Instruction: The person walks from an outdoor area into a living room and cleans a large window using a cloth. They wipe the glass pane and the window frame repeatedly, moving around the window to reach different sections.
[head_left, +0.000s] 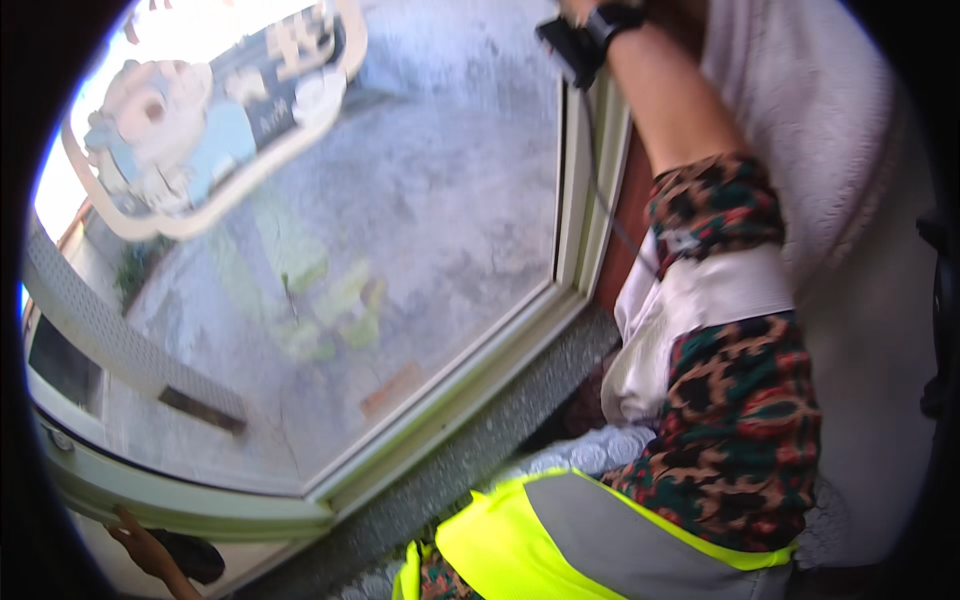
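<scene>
My left hand is at the lower left, its fingertips at the lower edge of a pale green window frame. Whether the fingers grip that edge is not clear. Beside the wrist sits a dark rounded object. My right arm reaches up along the window's right side, and a black band with a box-like device circles its wrist. The top of the picture cuts off most of my right hand, so its fingers are hidden. The glass pane carries a cloud-shaped cartoon sticker bearing writing.
Below the frame runs a speckled grey stone sill. A whitish textured fabric hangs at the right, close to my arm. A thin cable runs down from the wrist device. Patterned grey-blue fabric lies near my yellow vest.
</scene>
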